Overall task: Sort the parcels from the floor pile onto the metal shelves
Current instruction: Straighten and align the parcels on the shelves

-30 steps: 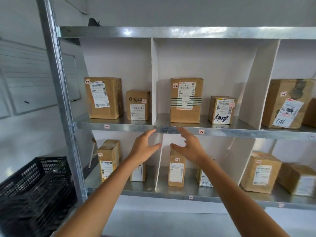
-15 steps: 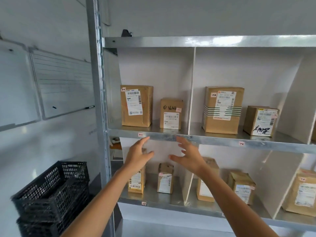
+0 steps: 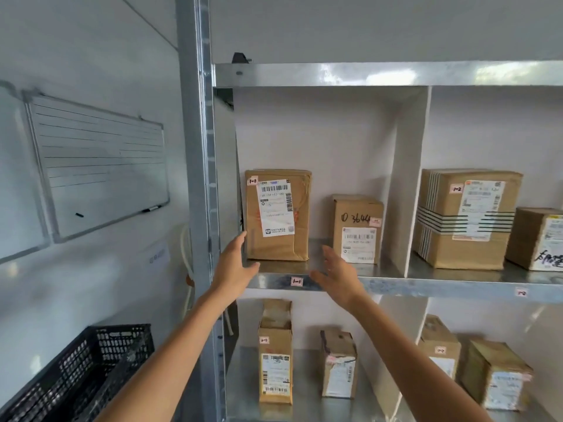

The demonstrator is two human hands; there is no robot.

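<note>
tall parcel (image 3: 277, 220) between left hand (image 3: 235, 269), right hand (image 3: 338, 277)

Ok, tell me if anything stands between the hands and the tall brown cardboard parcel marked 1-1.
Nothing visible does. The left hand is at the tall brown cardboard parcel's lower left edge; the right hand hovers off its lower right corner.

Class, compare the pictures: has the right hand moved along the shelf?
Yes. The right hand moved left: earlier it was right of the white divider, now it is left of it.
</note>
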